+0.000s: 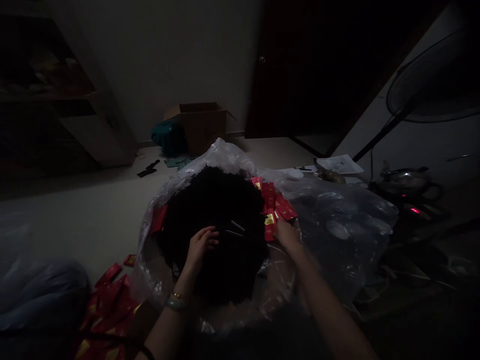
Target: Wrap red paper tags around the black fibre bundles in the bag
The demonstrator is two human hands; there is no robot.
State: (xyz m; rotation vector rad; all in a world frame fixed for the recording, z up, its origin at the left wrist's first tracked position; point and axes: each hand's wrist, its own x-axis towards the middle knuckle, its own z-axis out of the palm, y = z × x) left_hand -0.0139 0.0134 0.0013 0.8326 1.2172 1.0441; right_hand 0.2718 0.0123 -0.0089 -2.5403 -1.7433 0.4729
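A large heap of loose black material (215, 200), perhaps tea leaves, fills a container lined with clear plastic (148, 260). My left hand (202, 242) hovers at the heap's near left side, fingers apart and slightly curled, with nothing visible in it. Two thin shiny strips (234, 233) lie on the black material to the right of that hand. At the right rim, several red packets (268, 195) with gold labels are tucked against the plastic. My right hand (288, 234) reaches in among these packets and touches them; its fingertips are hidden. Another red packet (159, 219) stands at the left rim.
More red packets (112, 295) lie piled on the floor at left. A clear plastic bag (333, 215) spreads out on the right. Beyond are an open cardboard box (206, 127), a teal bundle (169, 138), a kettle (407, 177) and a fan (431, 80). The room is dim.
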